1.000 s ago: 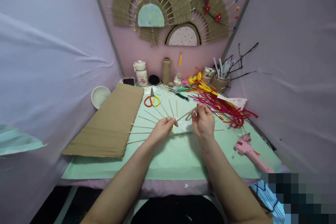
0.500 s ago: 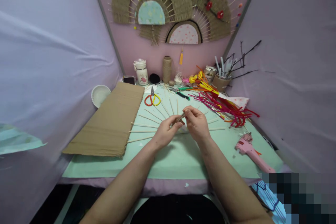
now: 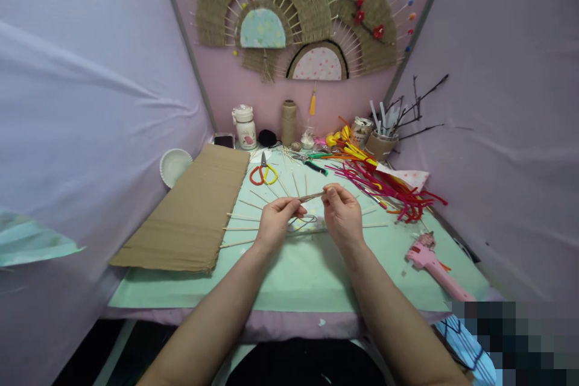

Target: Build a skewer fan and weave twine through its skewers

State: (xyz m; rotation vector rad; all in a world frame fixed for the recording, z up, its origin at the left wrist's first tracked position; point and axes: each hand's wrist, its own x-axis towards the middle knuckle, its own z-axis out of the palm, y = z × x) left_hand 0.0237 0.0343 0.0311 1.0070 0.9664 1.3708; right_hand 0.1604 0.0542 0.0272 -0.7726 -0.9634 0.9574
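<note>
Between my two hands runs a short stretch of brown twine (image 3: pixel 312 196), apparently more than one strand. My left hand (image 3: pixel 275 224) pinches one end of it with thumb and fingers. The other end is closed in the fingertips of my right hand (image 3: pixel 344 212). A thin loop of cord (image 3: pixel 304 221) hangs under my left fingers. Below both hands lies a half-round piece with a patterned cloth centre (image 3: pixel 320 223), largely hidden by them. Thin wooden sticks (image 3: pixel 246 229) fan out from it across the green table cover (image 3: pixel 312 286).
Cardboard (image 3: pixel 185 217) covers the table's left side, with scissors (image 3: pixel 263 170) beyond its right edge. Pliers (image 3: pixel 315 167), pipe cleaners (image 3: pixel 384 184) and a pink glue gun (image 3: pixel 436 265) lie rightward. A twine spool (image 3: pixel 288 123) and white bottle (image 3: pixel 245 128) stand behind.
My hands have drawn apart, my left hand shifting slightly left. The twine, bunched between my fingers before, is now stretched out, and the cord loop and patterned cloth show below.
</note>
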